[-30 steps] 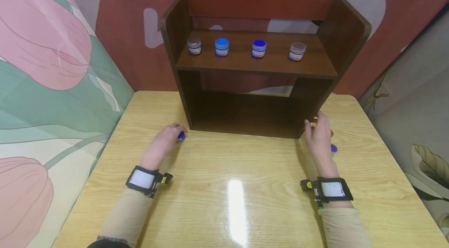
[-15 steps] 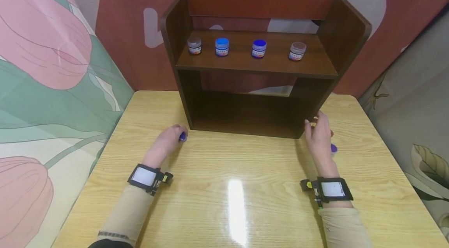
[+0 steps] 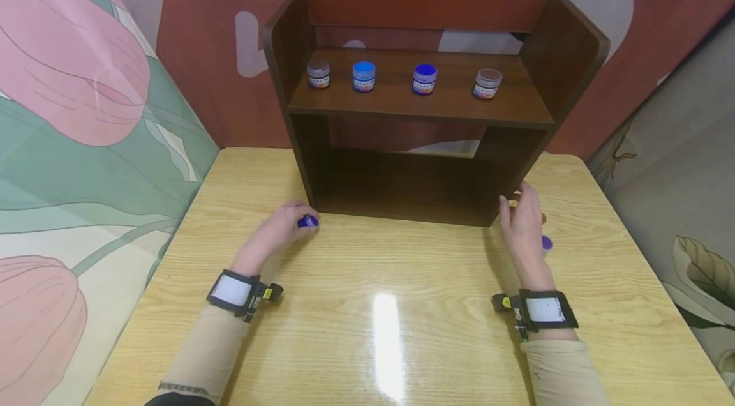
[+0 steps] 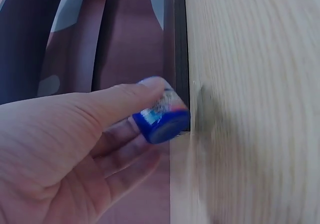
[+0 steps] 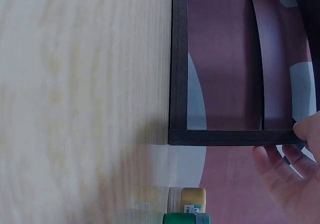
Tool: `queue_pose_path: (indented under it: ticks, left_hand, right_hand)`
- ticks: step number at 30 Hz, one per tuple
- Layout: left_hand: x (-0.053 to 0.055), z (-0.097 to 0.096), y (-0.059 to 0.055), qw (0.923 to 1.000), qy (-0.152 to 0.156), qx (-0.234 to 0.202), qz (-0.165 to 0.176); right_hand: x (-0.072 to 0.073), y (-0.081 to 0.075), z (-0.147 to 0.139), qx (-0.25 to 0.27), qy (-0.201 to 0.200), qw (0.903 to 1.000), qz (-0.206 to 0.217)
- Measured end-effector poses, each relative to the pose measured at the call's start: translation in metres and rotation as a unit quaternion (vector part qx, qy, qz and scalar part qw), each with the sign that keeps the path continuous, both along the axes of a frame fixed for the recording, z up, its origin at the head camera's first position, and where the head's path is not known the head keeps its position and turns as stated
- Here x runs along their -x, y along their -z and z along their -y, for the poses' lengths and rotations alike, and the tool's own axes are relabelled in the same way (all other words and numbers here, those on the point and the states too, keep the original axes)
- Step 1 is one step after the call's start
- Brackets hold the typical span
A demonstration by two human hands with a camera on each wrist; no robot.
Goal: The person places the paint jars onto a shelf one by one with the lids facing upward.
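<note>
One small blue jar [image 3: 308, 221] is pinched in the grip of the left hand [image 3: 278, 227], between thumb and fingers. It is tilted, low over the worktop [image 3: 344, 304], just beside the lower left corner of the brown shelf [image 3: 402, 186]. The right hand [image 3: 521, 230] grips the shelf's right side edge. In my judgement, the pinch should be firm and the jar turned upright carefully, because bumping this corner may make it slip.
</note>
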State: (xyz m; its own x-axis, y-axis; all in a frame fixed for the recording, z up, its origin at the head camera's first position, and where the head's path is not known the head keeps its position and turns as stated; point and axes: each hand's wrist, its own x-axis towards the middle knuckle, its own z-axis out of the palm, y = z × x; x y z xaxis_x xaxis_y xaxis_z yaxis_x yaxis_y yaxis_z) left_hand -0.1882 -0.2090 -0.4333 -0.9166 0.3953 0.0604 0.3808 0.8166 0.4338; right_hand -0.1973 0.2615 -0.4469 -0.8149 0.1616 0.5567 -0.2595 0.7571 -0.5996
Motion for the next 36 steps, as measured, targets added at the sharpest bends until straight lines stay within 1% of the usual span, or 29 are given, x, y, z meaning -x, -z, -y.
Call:
queue_pose_path:
  ticks: [4, 8, 12, 15, 18, 20, 22, 26, 28, 32, 36]
  left_hand:
    - [0.002, 0.0, -0.001, 0.9996, 0.005, -0.026, 0.001]
    - [0.002, -0.001, -0.001, 0.9984, 0.001, -0.055, 0.015]
    - [0.002, -0.001, 0.001, 0.9975, 0.002, -0.067, 0.021]
    - [0.002, 0.0, 0.004, 0.9973, 0.014, -0.071, 0.014]
    - [0.002, 0.001, 0.007, 0.9972, 0.028, -0.069, 0.007]
    - [0.001, 0.001, 0.008, 0.9975, 0.031, -0.064, 0.006]
    - [0.001, 0.0, 0.008, 0.9976, 0.026, -0.062, 0.012]
    - [0.001, -0.003, 0.01, 0.9974, 0.004, -0.069, 0.021]
    - [0.0, -0.006, 0.011, 0.9975, -0.003, -0.069, 0.013]
    - [-0.002, -0.011, 0.015, 0.9986, -0.004, -0.05, -0.016]
    - [-0.004, -0.014, 0.017, 0.9992, -0.017, -0.026, -0.024]
  right_hand:
    - [0.001, 0.001, 0.0, -0.003, 0.001, 1.0, -0.007]
    - [0.001, 0.001, 0.0, -0.004, 0.001, 1.0, -0.008]
    - [0.001, 0.001, 0.0, -0.004, 0.0, 1.0, -0.006]
    - [0.0, 0.001, 0.0, -0.003, -0.003, 0.9999, -0.01]
    - [0.001, 0.001, 0.0, 0.0, -0.004, 0.9999, -0.011]
    - [0.001, 0.0, 0.001, 0.002, -0.004, 0.9999, -0.009]
    - [0.001, 0.0, 0.001, 0.003, -0.004, 1.0, -0.008]
    - [0.0, 0.0, 0.0, 0.002, -0.003, 0.9999, -0.01]
    - [0.0, -0.001, 0.0, 0.001, -0.004, 0.9999, -0.01]
    - [0.0, -0.001, 0.0, -0.002, -0.003, 0.9999, -0.01]
    - [0.001, 0.0, 0.0, -0.004, -0.005, 0.9999, -0.011]
